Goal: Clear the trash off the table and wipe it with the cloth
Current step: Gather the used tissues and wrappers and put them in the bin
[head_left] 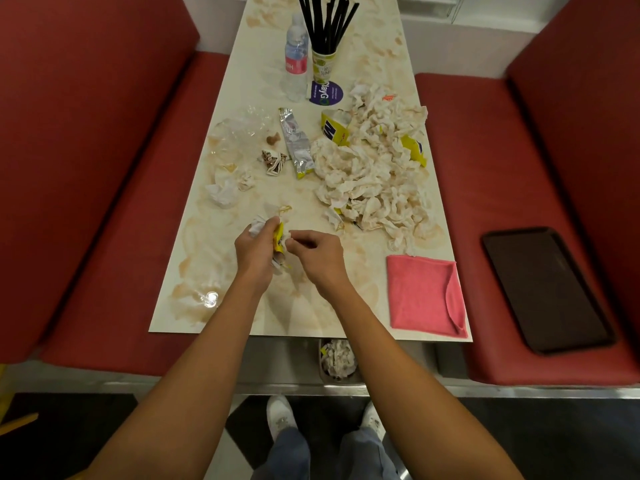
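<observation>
My left hand (254, 249) grips a wad of crumpled white paper and a yellow wrapper (278, 239) above the near middle of the table (214, 271). My right hand (317, 252) pinches the same wad from the right. A big heap of crumpled napkins (374, 168) with yellow wrappers covers the right half of the table. A silver foil wrapper (294, 140), a small patterned wrapper (273, 161), clear plastic (239, 133) and a crumpled white paper (228, 187) lie to the left. A folded pink cloth (424, 294) lies at the near right corner.
A water bottle (296, 60), a cup of black straws (323, 62) and a round purple sticker (325, 93) stand at the far end. A small bin (337, 358) holding napkins sits under the near edge. Red bench seats flank the table; a dark tray (545, 289) lies on the right one.
</observation>
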The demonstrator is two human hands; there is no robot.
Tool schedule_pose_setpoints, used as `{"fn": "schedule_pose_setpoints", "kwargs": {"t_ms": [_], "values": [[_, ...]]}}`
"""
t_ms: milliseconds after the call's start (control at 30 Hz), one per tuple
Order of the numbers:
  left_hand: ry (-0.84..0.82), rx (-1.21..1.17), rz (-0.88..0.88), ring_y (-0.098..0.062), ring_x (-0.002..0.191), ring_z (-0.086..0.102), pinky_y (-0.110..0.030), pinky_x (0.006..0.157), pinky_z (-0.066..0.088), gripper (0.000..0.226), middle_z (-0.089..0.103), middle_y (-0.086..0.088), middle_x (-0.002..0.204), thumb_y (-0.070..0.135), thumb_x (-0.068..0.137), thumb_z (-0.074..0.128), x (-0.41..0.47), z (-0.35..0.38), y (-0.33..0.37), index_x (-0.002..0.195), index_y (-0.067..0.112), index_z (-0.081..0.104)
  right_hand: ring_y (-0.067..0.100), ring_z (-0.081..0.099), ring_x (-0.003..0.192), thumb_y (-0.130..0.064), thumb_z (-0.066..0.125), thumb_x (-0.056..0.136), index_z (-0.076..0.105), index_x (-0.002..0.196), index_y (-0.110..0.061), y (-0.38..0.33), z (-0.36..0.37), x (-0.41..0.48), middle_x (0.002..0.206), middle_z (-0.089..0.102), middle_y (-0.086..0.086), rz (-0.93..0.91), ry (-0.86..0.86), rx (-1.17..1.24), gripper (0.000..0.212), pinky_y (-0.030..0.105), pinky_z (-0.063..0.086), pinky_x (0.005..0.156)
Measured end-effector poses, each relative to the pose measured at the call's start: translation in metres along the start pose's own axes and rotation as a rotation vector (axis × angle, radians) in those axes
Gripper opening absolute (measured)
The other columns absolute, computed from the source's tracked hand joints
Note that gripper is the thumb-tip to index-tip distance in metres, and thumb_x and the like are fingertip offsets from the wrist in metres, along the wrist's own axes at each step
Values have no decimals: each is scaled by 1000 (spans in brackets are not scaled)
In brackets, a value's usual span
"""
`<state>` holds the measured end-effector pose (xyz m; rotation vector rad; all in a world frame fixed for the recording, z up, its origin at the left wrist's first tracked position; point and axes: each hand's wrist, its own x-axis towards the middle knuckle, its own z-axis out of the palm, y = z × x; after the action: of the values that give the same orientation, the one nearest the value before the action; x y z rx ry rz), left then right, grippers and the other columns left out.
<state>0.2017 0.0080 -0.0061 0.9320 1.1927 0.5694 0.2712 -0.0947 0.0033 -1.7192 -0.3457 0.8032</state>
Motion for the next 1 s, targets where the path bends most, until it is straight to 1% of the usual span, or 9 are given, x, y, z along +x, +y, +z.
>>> {"fn": "schedule_pose_setpoints", "kwargs": {"t_ms": [133, 300, 467, 567, 633, 700, 767, 900, 1000], "values": [[23, 64, 20, -20, 52, 54, -28, 46, 44, 25, 59, -2, 62, 26, 89, 76, 2, 7, 1, 72, 17, 61, 7, 75, 97, -12, 78, 92, 81, 113, -10, -2, 0, 1, 102, 80, 0, -62, 19, -78, 21, 30, 58, 98], [24, 137, 62, -21, 51, 56, -31, 48, 50, 23, 61, -5, 65, 28, 89, 74, 7, 16, 2, 75, 15, 61, 5, 71, 100, -7, 66, 99, 81, 112, -15, -9, -20, 5, 106, 80, -4, -114, -6, -144, 22, 16, 52, 90], [18, 176, 77, -16, 44, 51, -26, 43, 45, 24, 57, -6, 67, 28, 92, 74, 10, 28, 4, 77, 15, 61, -1, 68, 85, -1, 60, 96, 82, 105, -19, -7, -50, 15, 106, 78, -9, -120, 97, -177, 29, 11, 50, 76], [-17, 192, 78, -24, 53, 57, -31, 48, 49, 22, 63, -12, 75, 31, 91, 76, 12, 37, 4, 84, 13, 67, 0, 66, 88, -2, 62, 94, 81, 104, -19, -6, -75, 24, 108, 77, -6, -153, 233, -219, 27, 21, 53, 83], [-35, 189, 83, -26, 58, 60, -31, 48, 50, 22, 65, -11, 77, 33, 91, 77, 12, 45, 5, 86, 13, 67, 12, 66, 102, -6, 63, 93, 78, 104, -24, -6, -94, 31, 110, 73, -8, -181, 320, -270, 26, 34, 56, 92], [-51, 193, 93, -26, 59, 61, -30, 47, 48, 24, 64, -10, 76, 33, 91, 77, 12, 54, 6, 80, 17, 63, 20, 62, 110, -9, 62, 90, 76, 106, -27, -7, -113, 37, 112, 69, -8, -203, 378, -323, 28, 41, 54, 97], [-73, 205, 103, -23, 56, 59, -27, 44, 46, 27, 62, -9, 72, 33, 92, 77, 10, 65, 7, 78, 17, 60, 24, 58, 113, -11, 60, 88, 76, 111, -24, -9, -132, 46, 113, 67, -5, -235, 422, -385, 30, 39, 51, 100], [-115, 252, 137, -17, 51, 54, -24, 42, 44, 29, 57, -3, 65, 35, 95, 75, 6, 88, 8, 79, 16, 60, 26, 50, 115, -13, 62, 90, 72, 120, -23, -9, -166, 64, 117, 64, 0, -275, 494, -527, 34, 19, 36, 94], [-141, 256, 158, -18, 52, 52, -24, 42, 43, 31, 55, -2, 64, 34, 95, 75, 4, 103, 8, 75, 17, 57, 28, 41, 119, -22, 65, 91, 65, 133, -28, -6, -183, 76, 129, 55, 8, -279, 505, -600, 42, 31, 35, 102]]}}
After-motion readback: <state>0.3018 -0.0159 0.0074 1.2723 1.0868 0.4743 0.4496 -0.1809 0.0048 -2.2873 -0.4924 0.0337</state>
